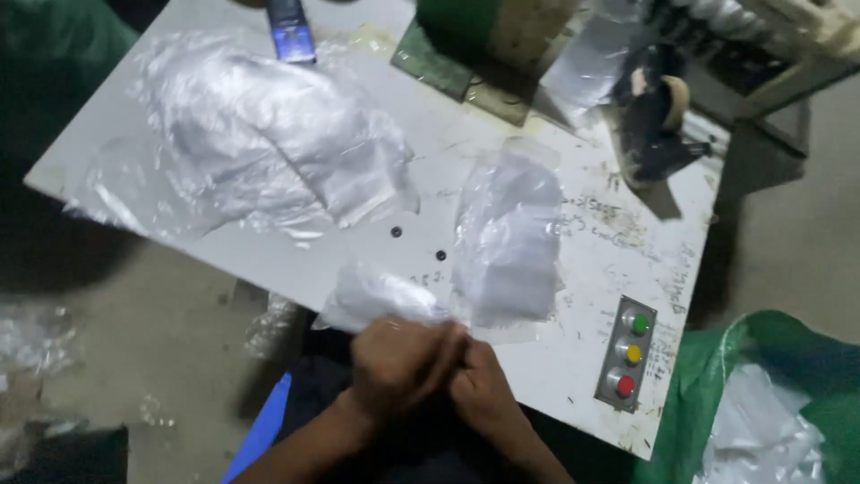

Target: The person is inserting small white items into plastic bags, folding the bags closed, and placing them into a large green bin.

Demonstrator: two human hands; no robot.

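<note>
Two hands, left hand (400, 363), right hand (484, 390), pinching crumpled, translucent clear plastic bag (381, 296)

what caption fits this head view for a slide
Both hands, left hand and right hand, pinch a clear plastic bag at a white table's edge.

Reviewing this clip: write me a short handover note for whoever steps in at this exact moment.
Left hand and right hand are together at the near edge of the white table, both pinching one small clear plastic bag.
A stack of similar bags lies flat just beyond the hands; a bigger loose heap of clear plastic sits at the far left.
A panel of green, yellow and red buttons is at the right, untouched.
Done: cannot tell how many bags. Left: the bag in hand is not yet laid down.
</note>
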